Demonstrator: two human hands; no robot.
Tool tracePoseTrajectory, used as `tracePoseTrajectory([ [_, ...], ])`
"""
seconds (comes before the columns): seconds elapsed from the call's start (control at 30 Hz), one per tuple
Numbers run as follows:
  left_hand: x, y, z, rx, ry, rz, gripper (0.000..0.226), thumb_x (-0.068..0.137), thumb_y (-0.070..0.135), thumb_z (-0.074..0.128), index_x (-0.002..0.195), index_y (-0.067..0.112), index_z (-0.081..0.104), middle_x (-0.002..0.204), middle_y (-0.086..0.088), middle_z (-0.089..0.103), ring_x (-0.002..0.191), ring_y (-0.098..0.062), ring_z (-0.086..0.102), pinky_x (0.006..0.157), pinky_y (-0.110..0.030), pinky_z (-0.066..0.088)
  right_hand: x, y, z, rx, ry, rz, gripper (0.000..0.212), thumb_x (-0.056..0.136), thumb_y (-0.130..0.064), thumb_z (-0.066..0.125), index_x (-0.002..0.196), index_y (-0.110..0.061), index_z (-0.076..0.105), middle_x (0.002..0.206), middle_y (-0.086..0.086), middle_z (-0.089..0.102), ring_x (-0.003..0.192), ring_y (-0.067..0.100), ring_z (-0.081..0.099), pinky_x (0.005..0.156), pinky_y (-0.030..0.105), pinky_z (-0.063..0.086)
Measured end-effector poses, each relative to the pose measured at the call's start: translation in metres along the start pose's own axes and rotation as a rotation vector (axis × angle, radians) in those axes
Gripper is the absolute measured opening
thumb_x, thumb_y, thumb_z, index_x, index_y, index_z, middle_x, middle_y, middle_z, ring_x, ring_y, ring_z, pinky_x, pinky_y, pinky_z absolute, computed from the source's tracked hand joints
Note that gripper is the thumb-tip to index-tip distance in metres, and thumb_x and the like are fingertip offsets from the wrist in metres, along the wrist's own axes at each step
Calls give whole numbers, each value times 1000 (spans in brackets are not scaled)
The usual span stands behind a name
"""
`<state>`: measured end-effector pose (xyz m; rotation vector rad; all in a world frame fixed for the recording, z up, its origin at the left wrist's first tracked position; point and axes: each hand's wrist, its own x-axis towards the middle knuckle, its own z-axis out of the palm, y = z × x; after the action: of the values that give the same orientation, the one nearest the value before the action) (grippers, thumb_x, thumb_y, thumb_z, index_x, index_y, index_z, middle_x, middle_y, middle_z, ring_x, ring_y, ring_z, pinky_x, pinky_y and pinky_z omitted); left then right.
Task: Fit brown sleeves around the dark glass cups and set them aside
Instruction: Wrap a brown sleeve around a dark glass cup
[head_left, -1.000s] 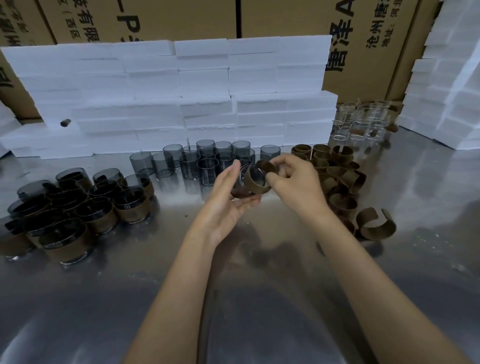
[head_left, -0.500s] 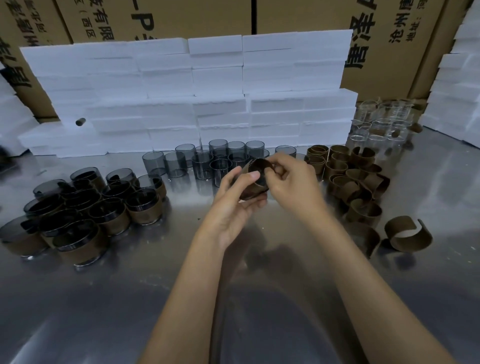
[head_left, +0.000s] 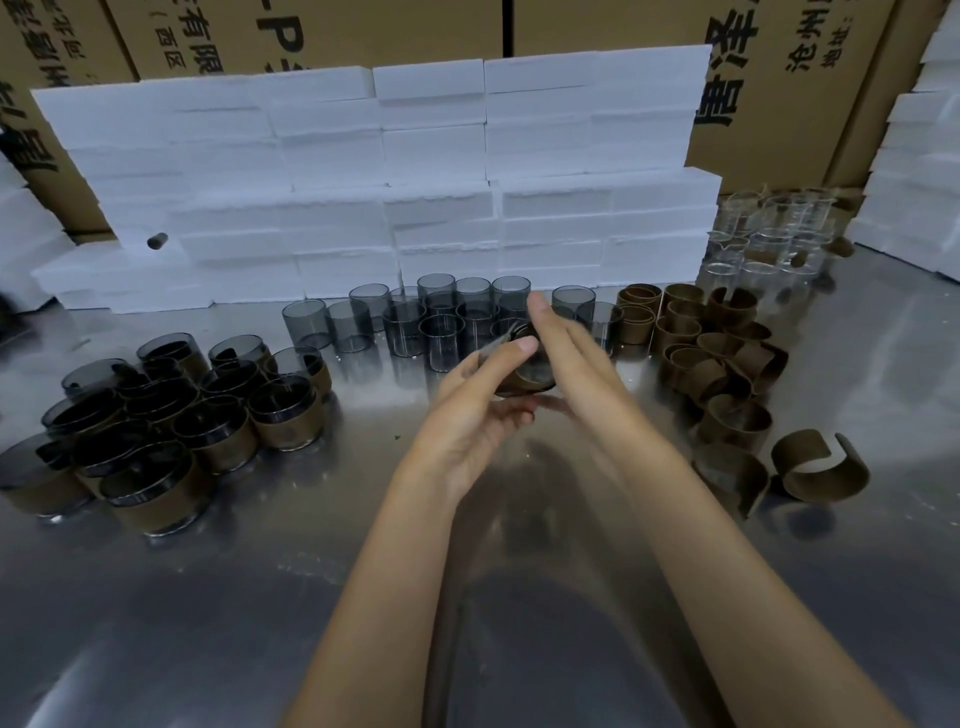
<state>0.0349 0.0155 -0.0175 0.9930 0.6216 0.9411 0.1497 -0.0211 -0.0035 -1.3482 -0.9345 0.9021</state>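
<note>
A: Where's the piece you're working on?

B: Between your palms, above the shiny steel tabletop (head_left: 519, 597): one dark smoked-glass cup (head_left: 530, 371) with a brown curled card sleeve (head_left: 522, 385) round its lower body. Your left hand (head_left: 470, 415) cradles it from below, fingers curled under it and the thumb laid over its rim. Your right hand (head_left: 566, 353) lies flat against its right side, fingers nearly straight, pressing and not gripping.

A: How do I finish it cleanly?

B: I'd judge the sleeve is nearly seated. Roll the cup against that flat right palm so the card closes evenly, and check that its lower edge sits level with the base. Whether the ends meet, I cannot tell; your hands hide the seam.

A: And then?

B: The cluster of finished sleeved cups (head_left: 156, 426) stands well to your left, packed tightly. Set this one at its near-right edge, or you may knock its neighbours.

A: Anything in my way?

B: The bare grey glass cups (head_left: 441, 322) stand just behind your hands, close enough to clip. The heap of loose brown sleeves (head_left: 722, 364) lies to your right, with stacked white foam blocks (head_left: 389, 182) behind.
</note>
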Motion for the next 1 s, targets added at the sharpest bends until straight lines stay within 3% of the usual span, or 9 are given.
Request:
tracePoseTrajectory([
  [0.13,-1,0,1,25,-41,-15,49,74,31,80,111,8,58,80,-6,60,56,-12,50,52,-22,42,-3,6,2,100,-33,-1,83,81,-82,54,107,-7,75,97,13,78,88,21,77,70,26,62],
  [0.23,-1,0,1,-38,-62,-16,33,86,22,75,110,7,57,82,-6,56,53,-9,44,49,-21,40,-1,11,4,143,59,-53,75,76,-81,55,94,-12,77,90,11,78,77,15,76,77,32,64],
  [0.37,-1,-4,9,-13,-64,-50,27,92,24,68,108,9,52,74,-3,52,46,-8,39,44,-21,35,6,11,1,268,213,-29,51,95,-61,58,80,-17,77,83,6,78,79,17,73,78,35,60],
  [0.47,-2,-3,10,22,-108,-65,46,82,50,71,105,13,58,73,-2,50,46,-8,39,45,-21,34,6,11,0,300,212,-5,48,97,-59,58,86,-15,74,86,4,79,87,21,75,81,36,61],
  [0.57,0,1,5,132,-11,-73,61,84,77,51,95,18,61,66,1,49,47,-9,36,45,-22,31,6,12,1,299,181,-20,38,98,-51,59,90,-15,72,94,7,78,96,24,73,94,42,57],
  [0.67,4,-1,0,303,238,-8,56,100,64,42,73,21,67,59,5,53,54,-12,44,55,-28,34,3,14,5,252,127,-40,14,96,-32,67,89,-22,73,89,1,72,85,12,68,88,35,53],
  [0.77,2,-4,-4,147,290,46,55,102,39,55,52,24,72,56,11,63,55,-4,60,63,-26,43,-1,15,11,288,29,6,5,94,-20,69,91,-20,73,81,0,67,75,9,62,80,30,51],
  [0.9,1,-4,-8,10,280,31,23,99,29,61,82,18,71,76,-1,72,69,-14,69,73,-29,51,-3,14,11,363,-55,88,12,92,-12,69,99,-5,75,78,1,73,74,10,68,78,28,55],
  [1.0,0,-3,-4,-44,263,-26,22,97,32,61,92,12,70,80,-4,73,71,-18,70,71,-29,55,-6,13,11,385,-55,137,12,91,-12,67,95,-5,75,81,6,74,75,14,70,77,28,58],
])
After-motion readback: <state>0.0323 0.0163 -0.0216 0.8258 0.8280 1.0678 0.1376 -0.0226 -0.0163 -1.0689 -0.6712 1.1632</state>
